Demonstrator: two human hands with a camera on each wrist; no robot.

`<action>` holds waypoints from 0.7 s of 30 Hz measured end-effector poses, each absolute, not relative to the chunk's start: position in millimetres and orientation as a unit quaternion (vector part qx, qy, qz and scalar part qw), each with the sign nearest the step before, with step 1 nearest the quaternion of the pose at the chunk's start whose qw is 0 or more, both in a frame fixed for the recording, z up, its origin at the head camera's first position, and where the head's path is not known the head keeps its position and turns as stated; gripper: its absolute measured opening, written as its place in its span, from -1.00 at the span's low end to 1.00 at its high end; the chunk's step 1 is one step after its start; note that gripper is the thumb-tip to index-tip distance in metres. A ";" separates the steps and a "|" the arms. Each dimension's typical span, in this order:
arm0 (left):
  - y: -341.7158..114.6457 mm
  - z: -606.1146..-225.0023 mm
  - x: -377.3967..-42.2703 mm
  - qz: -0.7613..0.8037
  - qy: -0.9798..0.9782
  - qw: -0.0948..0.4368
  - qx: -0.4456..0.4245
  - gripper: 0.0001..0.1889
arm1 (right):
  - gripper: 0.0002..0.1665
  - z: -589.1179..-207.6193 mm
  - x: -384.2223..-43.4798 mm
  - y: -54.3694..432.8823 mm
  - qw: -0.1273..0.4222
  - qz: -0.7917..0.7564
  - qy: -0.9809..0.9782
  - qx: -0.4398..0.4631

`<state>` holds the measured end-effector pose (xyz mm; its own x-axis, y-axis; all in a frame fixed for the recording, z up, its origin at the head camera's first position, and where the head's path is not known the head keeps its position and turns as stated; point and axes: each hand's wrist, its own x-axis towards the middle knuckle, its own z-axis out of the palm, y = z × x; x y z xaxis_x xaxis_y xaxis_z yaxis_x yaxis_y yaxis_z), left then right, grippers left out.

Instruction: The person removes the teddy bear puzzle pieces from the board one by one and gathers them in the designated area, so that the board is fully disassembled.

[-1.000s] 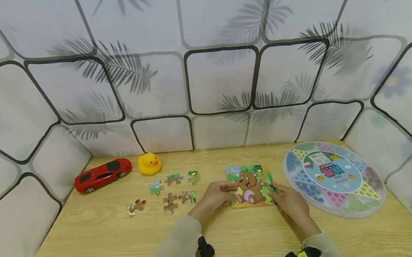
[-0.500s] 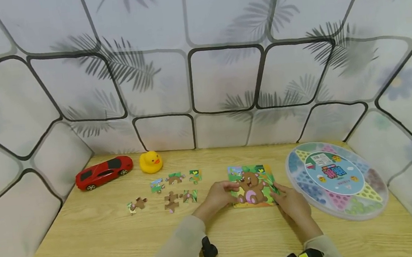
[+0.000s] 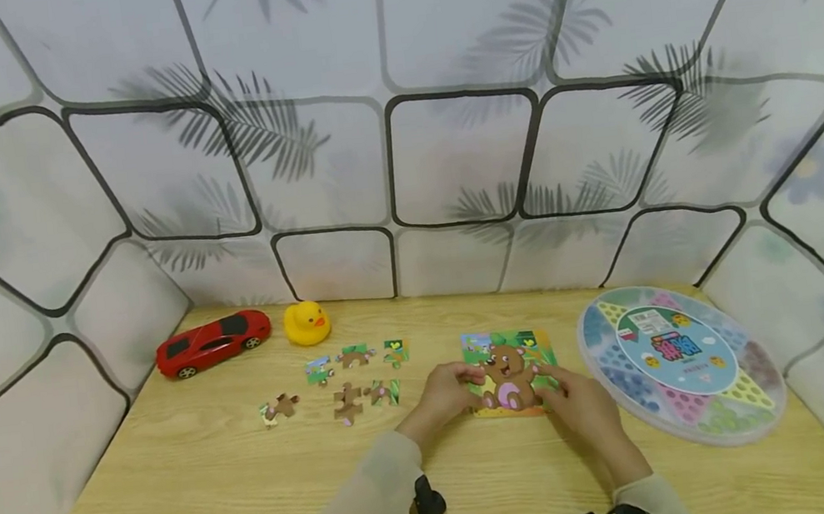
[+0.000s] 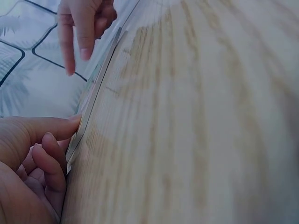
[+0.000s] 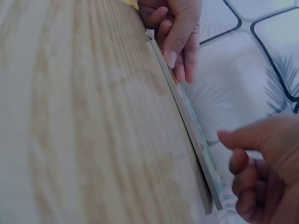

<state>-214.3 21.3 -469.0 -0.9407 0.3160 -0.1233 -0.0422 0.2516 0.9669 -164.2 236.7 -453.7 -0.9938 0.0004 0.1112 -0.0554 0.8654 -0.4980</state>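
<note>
A square jigsaw puzzle [image 3: 502, 369] with a brown bear sitting on a green scene lies flat on the wooden table. At its left edge my left hand [image 3: 443, 396] pinches the board; in the left wrist view the thumb [image 4: 58, 127] lies against the rim with the other fingers curled beside it. My right hand [image 3: 586, 408] is over the puzzle's right part, thumb and index finger near the bear's arm and foot. In the right wrist view this right hand [image 5: 266, 172] is raised clear of the board, fingers loosely curled with nothing between them.
Several loose puzzle pieces [image 3: 348, 402] are spread left of my left hand. Behind them stand a yellow rubber duck [image 3: 304, 325] and a red toy car [image 3: 213, 345]. A round clear-lidded game board [image 3: 683, 362] lies right of my right hand. A patterned wall [image 3: 468, 255] borders the table's back.
My right hand has let go of the puzzle's right edge and shifted leftward over its face. My left hand stays at the left edge. The head view has turned slightly left.
</note>
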 end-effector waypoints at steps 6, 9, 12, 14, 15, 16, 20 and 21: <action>23.4 -468.5 -212.8 0.599 0.782 0.143 0.092 -0.62 | -0.51 -460.6 -165.3 232.1 0.044 0.290 -0.951 0.096; 24.2 -467.7 -212.4 0.602 0.780 0.145 0.091 -0.63 | -0.49 -463.3 -166.6 231.5 0.040 0.288 -0.953 0.085; 24.5 -466.7 -213.4 0.605 0.777 0.143 0.094 -0.63 | -0.45 -463.6 -169.0 229.5 0.035 0.263 -0.961 0.073; 24.3 -465.4 -214.1 0.609 0.775 0.139 0.096 -0.63 | -0.43 -462.7 -170.5 227.3 0.031 0.241 -0.968 0.068; 24.3 -464.9 -214.6 0.611 0.773 0.139 0.096 -0.62 | -0.42 -462.0 -171.2 226.0 0.029 0.232 -0.970 0.065; 24.1 -464.4 -215.0 0.613 0.772 0.138 0.097 -0.62 | -0.42 -461.5 -171.7 224.7 0.028 0.221 -0.973 0.063; 23.5 -466.1 -215.5 0.609 0.775 0.143 0.089 -0.62 | -0.41 -460.0 -171.1 219.9 0.016 0.190 -0.980 0.049; 23.4 -467.3 -215.5 0.608 0.776 0.143 0.087 -0.62 | -0.40 -459.9 -170.6 219.0 0.011 0.181 -0.982 0.045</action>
<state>-215.5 23.4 -467.3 -0.9439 0.3087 -0.1169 -0.0400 0.2448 0.9687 -170.6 219.0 -459.9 -0.9957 -0.0844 0.0388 -0.0927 0.9304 -0.3546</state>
